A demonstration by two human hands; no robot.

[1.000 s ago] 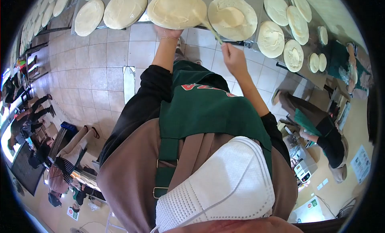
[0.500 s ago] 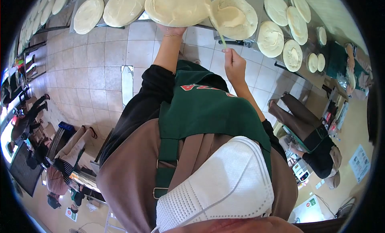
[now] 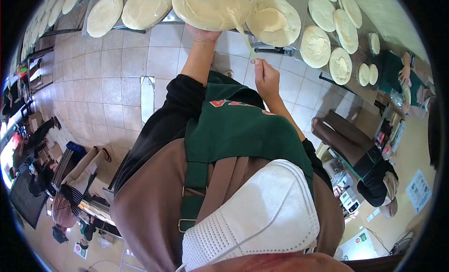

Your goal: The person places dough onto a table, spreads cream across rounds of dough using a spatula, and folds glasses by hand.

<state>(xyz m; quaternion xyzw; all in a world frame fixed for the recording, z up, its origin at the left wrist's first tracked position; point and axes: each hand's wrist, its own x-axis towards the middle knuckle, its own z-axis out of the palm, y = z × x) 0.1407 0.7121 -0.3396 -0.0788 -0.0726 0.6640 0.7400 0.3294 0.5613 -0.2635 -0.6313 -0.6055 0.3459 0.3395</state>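
A large pale disc with a creamy spread on top rests on my left hand. That hand is beneath it, so most of the fingers are hidden under the disc. My right hand is closed around the thin pale-green handle of a spatula. The spatula's cream-coated blade touches the spread near the right edge of the held disc. Just right of it lies another disc with a thick swirl of cream on its surface.
Several more pale discs lie on the table ahead and to the right, and others to the left. A co-worker stands behind on the right. Another person's arm is at the far right. Tiled floor shows below.
My right hand has moved left, bringing the spatula blade from the disc's right edge onto its surface. The held disc has shifted slightly to the right.
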